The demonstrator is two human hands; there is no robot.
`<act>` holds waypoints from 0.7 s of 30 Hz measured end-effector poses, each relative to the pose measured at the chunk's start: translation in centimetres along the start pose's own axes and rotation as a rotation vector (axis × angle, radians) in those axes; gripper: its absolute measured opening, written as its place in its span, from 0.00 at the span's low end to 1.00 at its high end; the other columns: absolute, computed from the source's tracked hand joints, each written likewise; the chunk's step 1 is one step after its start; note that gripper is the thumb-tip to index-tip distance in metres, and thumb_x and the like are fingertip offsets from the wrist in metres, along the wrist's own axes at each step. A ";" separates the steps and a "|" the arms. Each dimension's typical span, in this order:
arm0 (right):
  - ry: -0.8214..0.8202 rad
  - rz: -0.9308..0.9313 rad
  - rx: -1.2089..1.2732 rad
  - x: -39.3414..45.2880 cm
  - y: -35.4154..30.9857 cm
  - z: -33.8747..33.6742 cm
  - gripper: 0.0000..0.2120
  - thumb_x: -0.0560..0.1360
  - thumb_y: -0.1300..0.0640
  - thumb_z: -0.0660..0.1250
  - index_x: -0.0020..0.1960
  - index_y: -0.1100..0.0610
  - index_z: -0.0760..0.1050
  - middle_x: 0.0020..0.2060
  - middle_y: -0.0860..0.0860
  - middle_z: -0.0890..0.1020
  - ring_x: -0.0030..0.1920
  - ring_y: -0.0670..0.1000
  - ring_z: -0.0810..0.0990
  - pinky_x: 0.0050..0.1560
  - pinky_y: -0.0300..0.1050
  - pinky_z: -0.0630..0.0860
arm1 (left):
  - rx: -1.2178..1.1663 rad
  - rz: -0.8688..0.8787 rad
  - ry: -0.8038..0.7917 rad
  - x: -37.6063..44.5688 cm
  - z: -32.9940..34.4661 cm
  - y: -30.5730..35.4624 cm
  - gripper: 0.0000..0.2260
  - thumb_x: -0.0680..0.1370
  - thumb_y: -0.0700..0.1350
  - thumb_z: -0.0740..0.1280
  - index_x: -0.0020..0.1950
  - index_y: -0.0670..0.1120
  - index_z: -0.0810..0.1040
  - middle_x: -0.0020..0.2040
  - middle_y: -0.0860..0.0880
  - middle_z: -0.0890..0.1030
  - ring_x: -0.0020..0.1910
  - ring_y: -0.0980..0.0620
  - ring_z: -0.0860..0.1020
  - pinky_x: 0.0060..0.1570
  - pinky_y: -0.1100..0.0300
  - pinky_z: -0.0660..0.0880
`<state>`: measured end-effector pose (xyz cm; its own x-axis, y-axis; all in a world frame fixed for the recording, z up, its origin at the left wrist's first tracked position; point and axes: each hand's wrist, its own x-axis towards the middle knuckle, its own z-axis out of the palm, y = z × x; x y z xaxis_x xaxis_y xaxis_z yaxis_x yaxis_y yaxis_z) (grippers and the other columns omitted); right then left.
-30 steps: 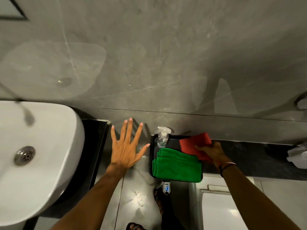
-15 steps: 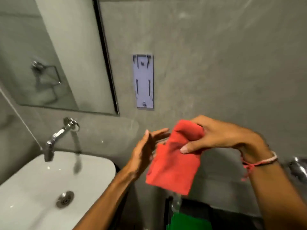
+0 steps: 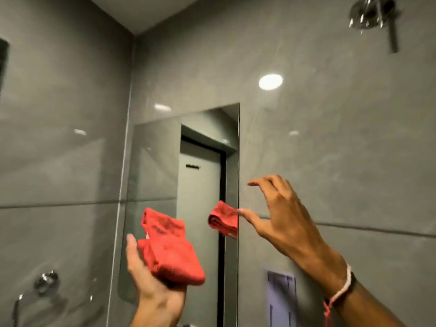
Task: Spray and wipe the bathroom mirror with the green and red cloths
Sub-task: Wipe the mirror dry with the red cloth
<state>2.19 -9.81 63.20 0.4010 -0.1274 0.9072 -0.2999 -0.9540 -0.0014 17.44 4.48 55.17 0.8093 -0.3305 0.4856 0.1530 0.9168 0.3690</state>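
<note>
The bathroom mirror (image 3: 160,171) hangs on the grey wall straight ahead and reflects a door. The folded red cloth (image 3: 168,252) lies in my raised left hand (image 3: 151,279), just in front of the mirror's lower part. Its reflection shows near the mirror's right edge. My right hand (image 3: 280,215) is lifted beside that right edge, fingers spread and curled, holding nothing. The green cloth and the spray bottle are out of view.
A round shower head (image 3: 370,15) hangs at the top right. A chrome wall fitting (image 3: 46,280) sits at the lower left. A pale purple wall bracket (image 3: 280,300) is fixed below my right forearm. Grey tiled walls meet in a corner to the left of the mirror.
The view has tilted up from the basin to the mirror. The red cloth passed from my right hand to my left hand, and both hands rose toward the mirror.
</note>
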 end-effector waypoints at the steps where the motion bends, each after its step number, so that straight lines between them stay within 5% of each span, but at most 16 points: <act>1: 0.076 -0.019 -0.066 1.6 0.2 -0.7 0.28 0.72 0.41 0.74 0.68 0.51 0.75 0.60 0.52 0.78 0.61 0.55 0.78 0.61 0.52 0.80 | -0.024 0.017 0.004 2.5 1.5 0.5 0.18 0.77 0.65 0.61 0.52 0.55 0.84 0.51 0.54 0.84 0.54 0.53 0.81 0.58 0.52 0.71; 3: 0.195 -0.046 -0.197 4.3 0.9 -1.5 0.28 0.71 0.42 0.75 0.68 0.52 0.76 0.60 0.54 0.79 0.60 0.58 0.80 0.58 0.55 0.81 | 0.218 0.195 -0.055 7.7 6.2 1.7 0.22 0.82 0.61 0.56 0.72 0.55 0.73 0.65 0.55 0.79 0.64 0.56 0.77 0.63 0.56 0.70; 6: 0.258 -0.070 -0.392 7.7 1.8 -2.0 0.33 0.70 0.42 0.75 0.70 0.55 0.75 0.64 0.60 0.81 0.63 0.63 0.81 0.63 0.60 0.79 | 0.677 0.576 -0.191 14.2 13.7 1.0 0.23 0.83 0.61 0.55 0.78 0.62 0.61 0.75 0.52 0.70 0.71 0.57 0.74 0.70 0.54 0.73; 8: 0.252 -0.073 -0.502 9.7 3.0 -1.5 0.35 0.71 0.41 0.74 0.73 0.56 0.74 0.69 0.64 0.78 0.69 0.65 0.78 0.70 0.65 0.75 | 1.031 0.752 -0.357 18.2 16.6 -1.4 0.26 0.81 0.64 0.53 0.79 0.66 0.51 0.83 0.43 0.54 0.81 0.41 0.56 0.79 0.39 0.55; 11: 0.131 -0.063 -0.670 10.9 5.0 0.4 0.38 0.75 0.36 0.61 0.79 0.54 0.67 0.79 0.67 0.66 0.79 0.66 0.66 0.77 0.70 0.64 | 1.448 0.843 -0.485 20.3 17.5 -5.1 0.29 0.80 0.65 0.49 0.80 0.64 0.44 0.84 0.43 0.40 0.82 0.41 0.41 0.80 0.37 0.44; 15: 0.122 -0.044 -0.777 11.1 6.5 2.4 0.38 0.78 0.33 0.52 0.83 0.52 0.57 0.82 0.66 0.54 0.83 0.66 0.54 0.80 0.71 0.52 | 1.412 0.954 -0.446 20.9 17.3 -6.8 0.36 0.74 0.75 0.36 0.80 0.63 0.43 0.84 0.46 0.38 0.82 0.46 0.38 0.79 0.46 0.36; 21: 0.154 -0.035 -0.849 11.6 6.8 3.6 0.37 0.79 0.33 0.46 0.84 0.49 0.51 0.83 0.65 0.51 0.84 0.65 0.51 0.81 0.72 0.50 | 1.402 1.040 -0.393 25.5 16.6 -5.4 0.26 0.82 0.60 0.49 0.81 0.59 0.52 0.84 0.46 0.46 0.83 0.47 0.44 0.81 0.47 0.42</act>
<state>7.92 -18.80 72.15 0.3187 -0.0053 0.9479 -0.8595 -0.4233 0.2866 27.83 -12.56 78.68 0.0482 -0.0193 0.9987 -0.9985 -0.0253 0.0477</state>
